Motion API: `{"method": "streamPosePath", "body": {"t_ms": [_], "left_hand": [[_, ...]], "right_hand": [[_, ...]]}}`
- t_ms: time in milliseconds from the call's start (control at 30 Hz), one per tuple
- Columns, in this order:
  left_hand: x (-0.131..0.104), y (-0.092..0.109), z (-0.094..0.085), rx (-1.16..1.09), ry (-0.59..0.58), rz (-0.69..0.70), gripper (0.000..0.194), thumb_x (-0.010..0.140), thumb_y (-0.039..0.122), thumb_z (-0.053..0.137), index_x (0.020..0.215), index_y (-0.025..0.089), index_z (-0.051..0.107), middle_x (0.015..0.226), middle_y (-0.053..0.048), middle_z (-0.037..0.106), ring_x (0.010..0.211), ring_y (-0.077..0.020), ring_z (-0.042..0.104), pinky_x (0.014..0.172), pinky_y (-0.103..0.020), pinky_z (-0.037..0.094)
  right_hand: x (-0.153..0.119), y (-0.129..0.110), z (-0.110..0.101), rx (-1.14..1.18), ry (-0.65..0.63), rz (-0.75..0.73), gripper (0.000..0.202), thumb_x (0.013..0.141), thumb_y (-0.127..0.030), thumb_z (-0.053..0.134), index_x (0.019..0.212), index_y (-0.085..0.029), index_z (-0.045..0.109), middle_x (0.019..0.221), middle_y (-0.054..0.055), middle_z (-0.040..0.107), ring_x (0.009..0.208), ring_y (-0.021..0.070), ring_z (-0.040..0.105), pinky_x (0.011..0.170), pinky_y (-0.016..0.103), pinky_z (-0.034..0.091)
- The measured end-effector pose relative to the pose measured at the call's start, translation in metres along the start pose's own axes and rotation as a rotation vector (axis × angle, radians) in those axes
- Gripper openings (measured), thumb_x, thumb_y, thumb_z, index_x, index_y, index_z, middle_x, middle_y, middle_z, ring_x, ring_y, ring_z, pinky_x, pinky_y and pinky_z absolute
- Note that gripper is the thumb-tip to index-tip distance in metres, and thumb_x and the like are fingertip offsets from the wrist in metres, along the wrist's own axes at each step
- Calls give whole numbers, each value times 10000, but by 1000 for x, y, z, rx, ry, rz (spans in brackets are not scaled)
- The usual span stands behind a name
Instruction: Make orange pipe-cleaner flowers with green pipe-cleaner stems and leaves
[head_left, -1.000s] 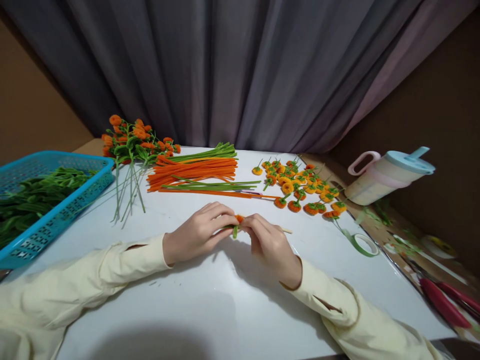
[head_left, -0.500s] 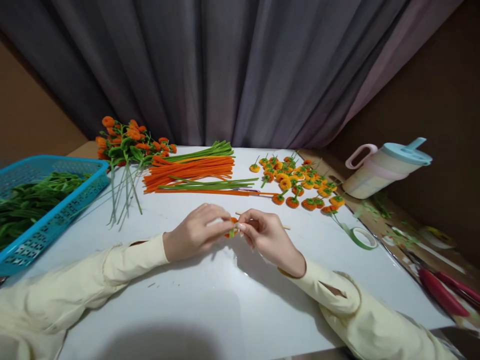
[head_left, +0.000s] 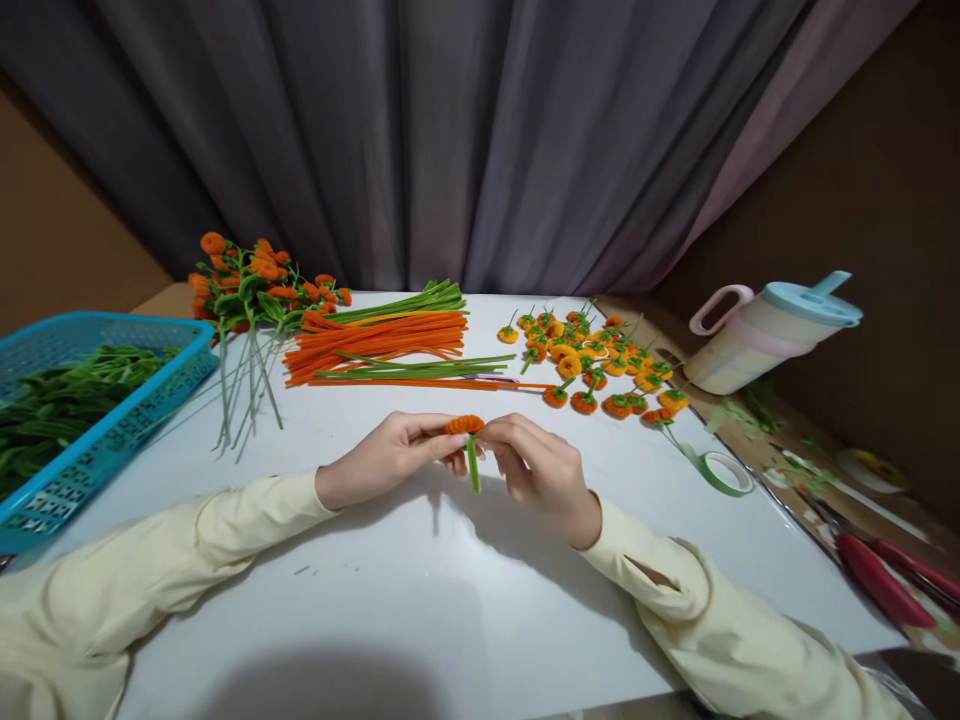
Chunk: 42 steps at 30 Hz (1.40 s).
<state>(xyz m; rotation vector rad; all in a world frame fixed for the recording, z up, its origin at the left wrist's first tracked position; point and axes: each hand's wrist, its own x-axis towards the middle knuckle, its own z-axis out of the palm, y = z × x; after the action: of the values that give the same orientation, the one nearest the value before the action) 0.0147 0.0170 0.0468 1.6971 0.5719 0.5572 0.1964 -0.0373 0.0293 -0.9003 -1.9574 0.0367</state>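
As the left hand (head_left: pixel 384 456) pinches an orange flower (head_left: pixel 465 425), green strip (head_left: pixel 473 466) dangling, right hand (head_left: pixel 546 472) close (hold obscured, unclear)

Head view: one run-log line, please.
left hand: holds orange flower; right hand: close beside it; green strip: hangs below flower; beyond: orange strips

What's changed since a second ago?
The fuzzy orange flower head, mostly hidden before, now shows higher in the left hand, its fuzzy green strip hanging down. The pale stick beyond the right hand is out of sight. The orange pipe-cleaner bundle stayed put.
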Motion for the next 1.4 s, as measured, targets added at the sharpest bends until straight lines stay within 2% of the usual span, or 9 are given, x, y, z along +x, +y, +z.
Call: {"method": "streamPosePath", "body": {"t_ms": [233, 333, 467, 567, 633, 733, 967, 1133, 1400], "left_hand": [[-4, -1, 4, 57, 108, 46, 192, 865, 265, 511, 864, 135, 652, 836, -45, 647, 800, -162, 583, 770, -266, 445], [-2, -3, 4, 61, 55, 26, 223, 871, 293, 497, 839, 131, 647, 825, -49, 648, 796, -163, 591, 756, -265, 455], [1, -5, 1, 109, 122, -90, 250, 839, 372, 537, 944, 155, 604, 878, -31, 639, 732, -139, 594, 652, -238, 469], [0, -2, 1, 195, 229, -178, 299, 811, 431, 555, 810, 140, 624, 726, -15, 627, 583, -108, 553, 492, -190, 415], [-1, 3, 4, 175, 141, -246, 370, 832, 438, 515, 679, 123, 636, 588, -15, 601, 497, -95, 515, 432, -178, 381], [-2, 10, 11, 65, 116, -272, 349, 848, 406, 498, 722, 121, 655, 602, -23, 632, 449, -82, 512, 408, -171, 390], [1, 5, 20, 78, 259, -191, 307, 860, 402, 485, 751, 135, 587, 527, 14, 594, 340, -70, 477, 371, -175, 394], [1, -5, 24, 238, 320, 7, 216, 873, 303, 481, 745, 147, 558, 498, 51, 533, 334, -46, 441, 374, -151, 379], [1, -4, 24, 174, 280, 82, 263, 902, 272, 451, 692, 139, 538, 431, 68, 476, 316, -23, 382, 363, -129, 341]], "right_hand": [[9, -8, 0, 431, -74, 642, 122, 814, -205, 512, 708, -156, 547, 522, -28, 500, 397, 74, 424, 382, 194, 355], [11, -6, 0, 587, -153, 865, 150, 784, -267, 541, 687, -152, 530, 456, -49, 467, 352, 68, 391, 347, 187, 325], [10, 1, 1, 454, -91, 822, 164, 772, -285, 552, 677, -152, 543, 448, -50, 451, 362, 65, 379, 349, 181, 303], [7, 4, 2, 349, -13, 759, 175, 792, -298, 545, 685, -159, 539, 444, -50, 443, 370, 65, 375, 358, 185, 301], [6, 3, 3, 330, 12, 752, 178, 802, -302, 541, 696, -160, 543, 448, -47, 446, 377, 70, 386, 369, 191, 310], [6, 0, 4, 329, 11, 745, 176, 810, -299, 534, 701, -161, 553, 466, -37, 462, 408, 84, 419, 396, 200, 333], [4, -5, 7, 210, -25, 674, 189, 825, -274, 495, 683, -158, 542, 550, -4, 516, 488, 95, 429, 449, 205, 337], [5, -5, 8, 191, 6, 646, 179, 814, -269, 499, 675, -160, 530, 577, 1, 512, 498, 93, 413, 462, 211, 332], [11, -2, 6, 571, 17, 910, 167, 715, -316, 572, 668, -160, 533, 510, -40, 479, 389, 58, 351, 384, 205, 276]]}}
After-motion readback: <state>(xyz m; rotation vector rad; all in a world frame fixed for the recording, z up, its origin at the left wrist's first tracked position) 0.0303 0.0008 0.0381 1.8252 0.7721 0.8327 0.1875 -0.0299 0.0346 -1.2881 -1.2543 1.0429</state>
